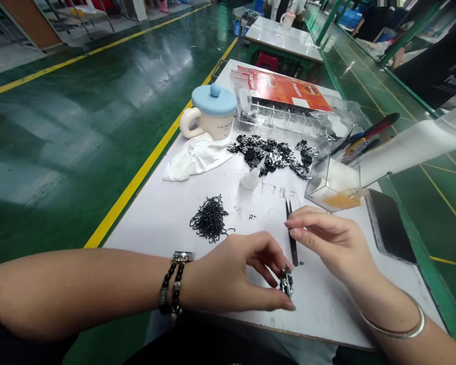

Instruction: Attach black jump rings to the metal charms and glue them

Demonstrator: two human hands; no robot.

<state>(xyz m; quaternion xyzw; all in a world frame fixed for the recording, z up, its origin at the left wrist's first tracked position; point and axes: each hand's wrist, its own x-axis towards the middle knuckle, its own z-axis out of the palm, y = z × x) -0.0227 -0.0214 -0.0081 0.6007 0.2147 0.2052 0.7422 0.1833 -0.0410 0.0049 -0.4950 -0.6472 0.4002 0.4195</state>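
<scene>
My left hand [239,271] is closed, with a small black and silver shiny part [286,282] between its thumb and fingers, just above the table near its front edge. The part's exact kind is not clear. In my right hand [336,243], thumb and forefinger pinch a pair of black tweezers [293,248] around the middle, the tips pointing away from me. Left of the tweezers, a pile of small black hook-like pieces [210,218] lies on the white table [144,223]. Farther back is a heap of similar black and silver parts [273,154].
A small white squeeze bottle [250,180] stands mid-table. Behind are a white cloth [197,157], a lidded mug [213,114] and a clear compartment tray [281,119]. At right are a clear pen holder [336,185] and a phone [389,225]. A person [285,7] is at a far table.
</scene>
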